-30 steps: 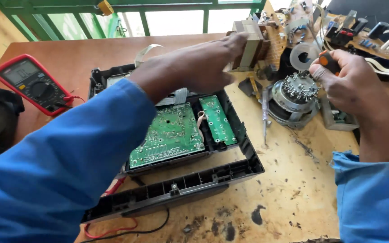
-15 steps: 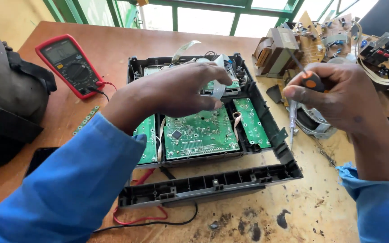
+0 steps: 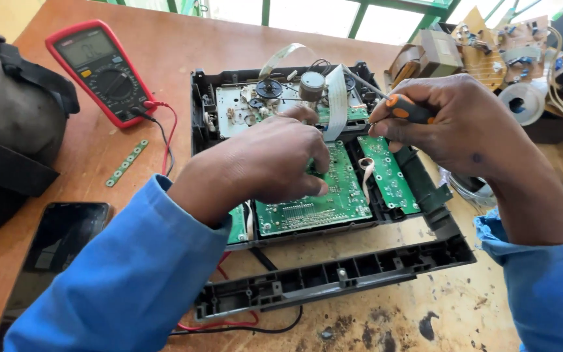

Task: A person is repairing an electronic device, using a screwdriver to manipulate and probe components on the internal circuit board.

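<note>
The left hand point(image 3: 262, 163) is pressing its fingers loosely on the green circuit board point(image 3: 314, 195) inside the open black casing point(image 3: 333, 277), mid-surface. Just beyond, the right hand point(image 3: 457, 124) is gripping an orange-handled screwdriver point(image 3: 405, 107) tightly, its shaft angling toward the casing's far edge.

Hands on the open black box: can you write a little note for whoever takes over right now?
Left hand: lies on the big green circuit board inside the opened black plastic player case, fingertips pressing it.
Right hand: grips an orange-handled screwdriver, shaft pointing towards the white flat ribbon cable at the case's back.
Done: cover off, boards and metal mechanism exposed.
Left: boards sit in the case; which screws remain cannot be seen.
Nearby: red multimeter and dark phone on the wooden table.
</note>
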